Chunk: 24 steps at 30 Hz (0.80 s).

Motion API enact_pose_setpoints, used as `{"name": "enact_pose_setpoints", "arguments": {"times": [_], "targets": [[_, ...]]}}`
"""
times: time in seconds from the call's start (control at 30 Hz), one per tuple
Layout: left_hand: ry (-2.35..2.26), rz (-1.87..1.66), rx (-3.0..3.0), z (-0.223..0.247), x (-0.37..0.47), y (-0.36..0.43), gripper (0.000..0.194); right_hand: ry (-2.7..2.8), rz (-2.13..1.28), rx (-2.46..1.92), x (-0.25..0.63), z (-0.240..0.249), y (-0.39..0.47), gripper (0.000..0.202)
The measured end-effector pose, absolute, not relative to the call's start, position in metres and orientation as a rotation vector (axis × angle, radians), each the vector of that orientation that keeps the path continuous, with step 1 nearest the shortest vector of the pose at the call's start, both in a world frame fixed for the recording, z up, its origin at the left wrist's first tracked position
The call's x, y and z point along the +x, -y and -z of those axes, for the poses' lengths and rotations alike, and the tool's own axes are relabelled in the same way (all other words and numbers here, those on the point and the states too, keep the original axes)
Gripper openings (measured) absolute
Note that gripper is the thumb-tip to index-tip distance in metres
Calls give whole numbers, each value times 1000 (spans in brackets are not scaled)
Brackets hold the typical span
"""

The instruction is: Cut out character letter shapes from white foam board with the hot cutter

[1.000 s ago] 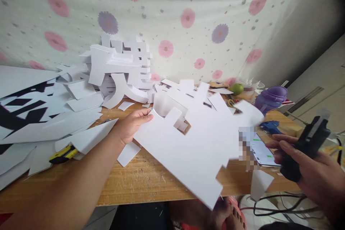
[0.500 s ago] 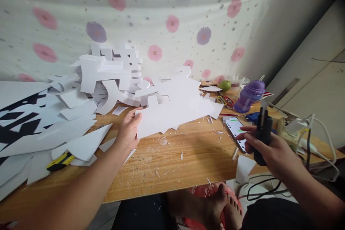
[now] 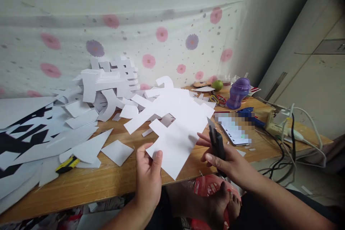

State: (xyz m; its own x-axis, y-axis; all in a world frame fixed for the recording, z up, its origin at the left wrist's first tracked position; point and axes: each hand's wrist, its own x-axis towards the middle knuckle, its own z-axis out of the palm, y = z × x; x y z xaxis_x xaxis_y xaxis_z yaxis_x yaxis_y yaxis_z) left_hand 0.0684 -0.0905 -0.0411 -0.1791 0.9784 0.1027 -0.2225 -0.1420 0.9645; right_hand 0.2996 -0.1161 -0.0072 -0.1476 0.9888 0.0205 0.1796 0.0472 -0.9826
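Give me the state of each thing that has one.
White sheet: cut, notched
Left hand: closed on white sheet
Black knife: blade out
Right hand: closed around black knife
Phone: screen lit
Purple bottle: upright
Yellow knife: lying, blade unseen
Scissors: lying down
Power strip: plug inserted

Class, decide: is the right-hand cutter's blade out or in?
Out: the grey blade juts from the black cutter in the right hand.

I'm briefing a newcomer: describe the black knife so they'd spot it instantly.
Find the wooden table, then the white sheet in the left hand. Just right of that sheet, the right hand holds the black knife, blade up. Unlike the yellow-and-black knife among white scraps, it shows no yellow.
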Motion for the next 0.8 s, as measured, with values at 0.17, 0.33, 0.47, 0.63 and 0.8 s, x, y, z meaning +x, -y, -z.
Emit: {"name": "enact_pose_setpoints", "arguments": {"times": [0.17, 0.33, 0.47, 0.63, 0.8], "targets": [[-1122, -1493, 1193, 58, 78, 119, 40, 1162, -1274, -1178, 295, 11, 117, 64], [-1109, -1405, 1349, 71, 83, 135, 34, 1045, -1247, -1140, 292, 9, 118, 62], [-1130, -1364, 1401, 80, 81, 138, 30, 1107, -1277, -1218, 283, 8, 117, 65], [-1098, -1271, 1448, 84, 81, 141, 24, 1040, -1321, -1247, 279, 18, 104, 66], [-991, -1129, 1482, 83, 82, 144, 21, 1027, -1287, -1280, 281, 29, 87, 67]]}}
